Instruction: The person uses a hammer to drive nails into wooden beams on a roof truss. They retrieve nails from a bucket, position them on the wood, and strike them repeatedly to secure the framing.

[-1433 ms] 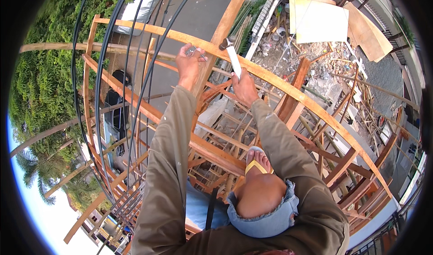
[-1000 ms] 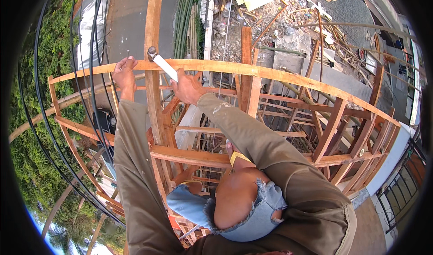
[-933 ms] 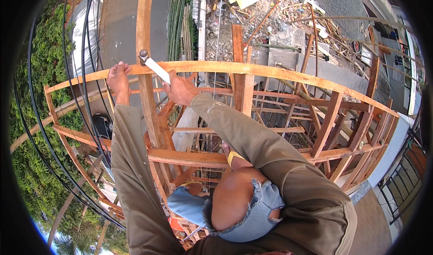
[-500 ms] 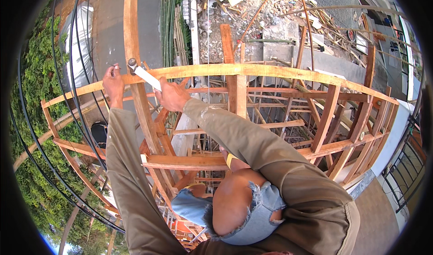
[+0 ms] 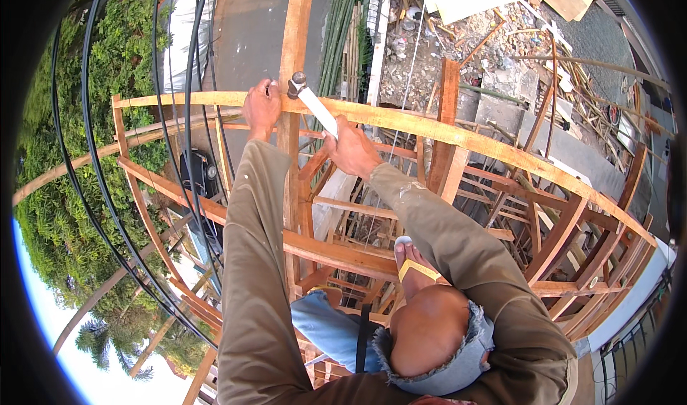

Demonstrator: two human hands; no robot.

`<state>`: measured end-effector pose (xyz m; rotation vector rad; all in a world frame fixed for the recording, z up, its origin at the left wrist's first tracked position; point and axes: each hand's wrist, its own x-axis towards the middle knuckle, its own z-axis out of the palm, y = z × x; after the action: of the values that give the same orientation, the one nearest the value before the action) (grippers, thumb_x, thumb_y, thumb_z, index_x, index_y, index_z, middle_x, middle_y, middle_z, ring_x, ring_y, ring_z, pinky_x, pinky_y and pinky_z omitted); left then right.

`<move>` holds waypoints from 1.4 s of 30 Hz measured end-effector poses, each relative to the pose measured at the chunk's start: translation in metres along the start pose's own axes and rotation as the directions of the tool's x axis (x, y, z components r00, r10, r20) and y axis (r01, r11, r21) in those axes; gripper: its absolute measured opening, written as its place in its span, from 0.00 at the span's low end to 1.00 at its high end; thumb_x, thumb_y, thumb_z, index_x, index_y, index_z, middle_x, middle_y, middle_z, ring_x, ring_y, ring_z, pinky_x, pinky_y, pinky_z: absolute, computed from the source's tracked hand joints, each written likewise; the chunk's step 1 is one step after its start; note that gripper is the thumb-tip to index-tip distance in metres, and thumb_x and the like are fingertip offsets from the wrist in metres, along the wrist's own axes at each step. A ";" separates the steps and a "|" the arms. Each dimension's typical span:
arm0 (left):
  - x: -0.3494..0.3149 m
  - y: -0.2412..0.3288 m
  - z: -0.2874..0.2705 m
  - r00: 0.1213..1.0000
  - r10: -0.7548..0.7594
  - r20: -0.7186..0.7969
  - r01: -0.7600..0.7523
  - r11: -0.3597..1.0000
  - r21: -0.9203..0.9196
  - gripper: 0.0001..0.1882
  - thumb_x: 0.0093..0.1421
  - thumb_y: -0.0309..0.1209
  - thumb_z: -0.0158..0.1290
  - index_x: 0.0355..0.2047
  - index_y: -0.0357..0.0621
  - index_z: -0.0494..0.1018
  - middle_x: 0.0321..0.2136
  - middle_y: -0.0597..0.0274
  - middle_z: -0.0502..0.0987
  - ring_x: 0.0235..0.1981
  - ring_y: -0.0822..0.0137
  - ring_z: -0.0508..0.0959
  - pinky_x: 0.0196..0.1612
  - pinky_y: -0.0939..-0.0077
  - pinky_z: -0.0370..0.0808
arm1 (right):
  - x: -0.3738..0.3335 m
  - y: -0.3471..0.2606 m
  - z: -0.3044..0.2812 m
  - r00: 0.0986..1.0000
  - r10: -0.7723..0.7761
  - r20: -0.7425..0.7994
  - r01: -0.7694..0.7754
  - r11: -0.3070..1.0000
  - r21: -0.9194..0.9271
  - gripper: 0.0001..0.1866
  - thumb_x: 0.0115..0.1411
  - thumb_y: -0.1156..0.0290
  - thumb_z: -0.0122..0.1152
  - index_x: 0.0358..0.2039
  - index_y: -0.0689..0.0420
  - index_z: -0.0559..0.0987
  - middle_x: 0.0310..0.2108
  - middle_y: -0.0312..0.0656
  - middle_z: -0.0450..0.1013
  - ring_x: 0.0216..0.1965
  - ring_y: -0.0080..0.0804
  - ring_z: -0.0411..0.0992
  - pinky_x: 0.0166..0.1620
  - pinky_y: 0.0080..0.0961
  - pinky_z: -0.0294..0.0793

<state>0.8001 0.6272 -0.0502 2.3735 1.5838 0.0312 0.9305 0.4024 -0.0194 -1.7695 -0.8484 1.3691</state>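
My right hand (image 5: 353, 149) is closed round the white handle of a hammer (image 5: 316, 110). Its metal head rests at or just above the junction of a long horizontal wooden beam (image 5: 408, 122) and an upright timber post (image 5: 295, 36). Just left of the post, my left hand (image 5: 262, 110) is against the beam with its fingers curled and thumb pressed in. Whatever is between those fingertips, if anything, is too small or hidden to make out.
Below runs a lower timber rail (image 5: 336, 256), near my foot in a yellow-strapped sandal (image 5: 415, 272). Black cables (image 5: 89, 119) hang at the left before green trees (image 5: 43, 183). Far down lie rubble (image 5: 429, 54) and bamboo poles (image 5: 342, 40). More timber framing (image 5: 562, 237) stands right.
The view has swung, so the frame and both hands appear farther right. My left hand has come closer to the post; the thin nail-like piece seen at its fingertips no longer shows. The hammer remains in my right hand.
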 end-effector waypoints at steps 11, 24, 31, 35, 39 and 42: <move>0.002 -0.013 0.008 0.993 0.091 -0.074 -0.089 0.995 0.037 0.17 0.66 0.43 0.49 0.39 0.44 0.79 0.34 0.47 0.80 0.39 0.45 0.79 0.43 0.51 0.74 | 0.003 -0.008 -0.008 0.994 0.092 0.053 -0.095 0.992 0.077 0.21 0.71 0.59 0.49 0.48 0.68 0.66 0.34 0.66 0.76 0.36 0.60 0.78 0.40 0.52 0.73; -0.007 0.003 0.008 0.978 0.124 -0.168 -0.117 0.992 0.050 0.13 0.68 0.39 0.46 0.32 0.44 0.73 0.30 0.50 0.78 0.36 0.45 0.78 0.37 0.48 0.72 | 0.002 -0.014 -0.002 0.996 0.091 0.001 -0.091 0.994 0.059 0.19 0.69 0.64 0.50 0.45 0.72 0.65 0.29 0.67 0.75 0.33 0.65 0.77 0.38 0.53 0.75; 0.002 -0.005 0.004 0.976 0.081 -0.202 -0.124 0.969 -0.212 0.12 0.67 0.38 0.48 0.35 0.47 0.78 0.32 0.53 0.77 0.34 0.46 0.77 0.37 0.53 0.73 | 0.002 -0.012 0.010 0.997 0.035 -0.074 -0.042 0.995 -0.096 0.19 0.69 0.64 0.51 0.42 0.71 0.64 0.28 0.68 0.74 0.32 0.68 0.76 0.38 0.57 0.74; -0.003 -0.010 -0.006 0.939 -0.011 -0.343 -0.167 0.858 -0.485 0.10 0.66 0.29 0.50 0.36 0.39 0.80 0.31 0.56 0.77 0.33 0.56 0.79 0.38 0.62 0.74 | 0.004 -0.009 0.017 0.992 -0.001 -0.123 -0.018 0.988 -0.155 0.18 0.69 0.62 0.52 0.42 0.67 0.64 0.29 0.71 0.74 0.34 0.71 0.75 0.38 0.59 0.73; -0.032 -0.001 -0.010 0.941 -0.100 -0.322 -0.132 0.769 -0.625 0.08 0.65 0.26 0.52 0.38 0.36 0.78 0.32 0.54 0.81 0.33 0.61 0.81 0.38 0.67 0.76 | 0.006 -0.002 0.021 0.989 -0.041 -0.143 0.015 0.984 -0.176 0.18 0.68 0.61 0.52 0.42 0.66 0.65 0.31 0.70 0.75 0.36 0.72 0.75 0.39 0.60 0.73; -0.040 -0.001 -0.010 0.936 -0.126 -0.328 -0.132 0.740 -0.659 0.06 0.65 0.26 0.53 0.36 0.35 0.77 0.32 0.59 0.82 0.33 0.71 0.79 0.39 0.73 0.75 | 0.004 -0.008 0.019 0.989 0.001 -0.147 -0.033 0.976 -0.217 0.19 0.68 0.61 0.53 0.44 0.67 0.65 0.31 0.70 0.75 0.36 0.71 0.75 0.39 0.57 0.73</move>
<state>0.7817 0.5929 -0.0355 1.8331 1.3683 0.9288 0.9119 0.4130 -0.0177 -2.0224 -0.9347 1.1752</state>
